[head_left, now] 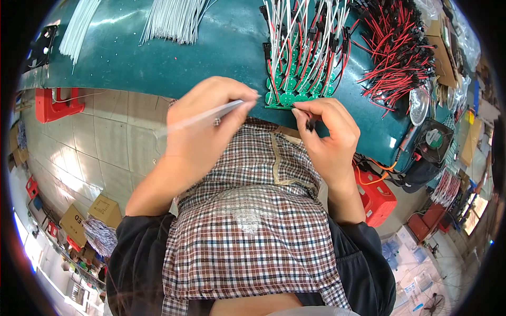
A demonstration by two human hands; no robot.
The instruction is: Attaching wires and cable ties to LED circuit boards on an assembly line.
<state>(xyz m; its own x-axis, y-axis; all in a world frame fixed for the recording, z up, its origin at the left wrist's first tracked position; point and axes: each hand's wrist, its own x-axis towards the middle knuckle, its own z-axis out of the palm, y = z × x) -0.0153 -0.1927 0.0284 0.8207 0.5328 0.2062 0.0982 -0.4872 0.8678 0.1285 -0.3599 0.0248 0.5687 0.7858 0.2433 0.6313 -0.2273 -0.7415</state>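
My left hand (203,118) is closed, thumb and forefinger pinching what looks like a white wire (184,124), smeared by motion. Its tip points right, short of the green circuit boards (287,98). These small round boards lie in a panel at the table's near edge, with red, black and white wires and black plugs rising from them. At the panel's near edge, my right hand (329,126) is closed in a pinch. A black connector lead (310,124) shows between its thumb and fingers; the rest is hidden by the palm.
Two bundles of white wires (176,21) lie on the green table (121,58) at the far left. To the right sits a heap of red-and-black connector leads (398,52). A soldering iron (407,138), a small black fan (435,138) and a red stool (377,197) are at the right.
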